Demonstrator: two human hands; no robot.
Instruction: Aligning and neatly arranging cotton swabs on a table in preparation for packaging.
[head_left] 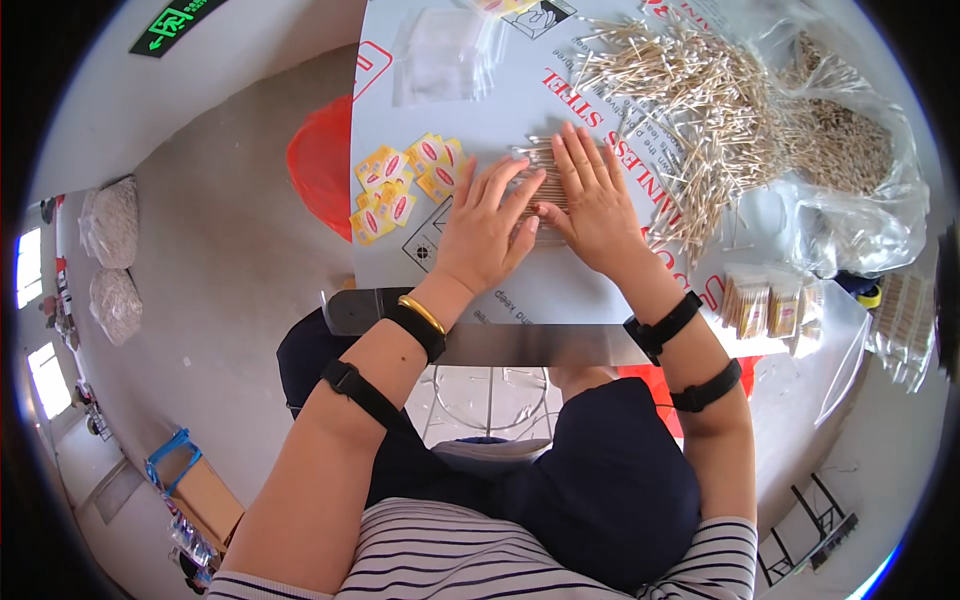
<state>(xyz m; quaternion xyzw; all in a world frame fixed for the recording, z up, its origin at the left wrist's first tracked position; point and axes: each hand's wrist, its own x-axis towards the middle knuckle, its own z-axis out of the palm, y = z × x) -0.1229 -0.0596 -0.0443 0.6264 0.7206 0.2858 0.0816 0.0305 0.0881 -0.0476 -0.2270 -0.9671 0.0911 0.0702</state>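
Observation:
A layer of cotton swabs (545, 188) lies side by side on the sheet-covered table, between and partly under my two hands. My left hand (483, 228) rests at its left side, fingers apart and slightly bent, their tips over the swabs. From the right, my right hand (598, 202) lies flat with stretched fingers, its thumb reaching across the swabs toward my left hand. The palms hide part of the layer. Just left of my left hand, several yellow-and-white printed cards (385, 190) are scattered. A big loose heap of cotton swabs (690, 110) spreads to the right of my right hand.
Clear plastic bags (450, 55) lie flat at the far left of the table. An open plastic bag (860, 225) spills swabs at the right. Filled swab packs (765, 303) stand near the right front edge. A red bag (320, 165) hangs by the left edge.

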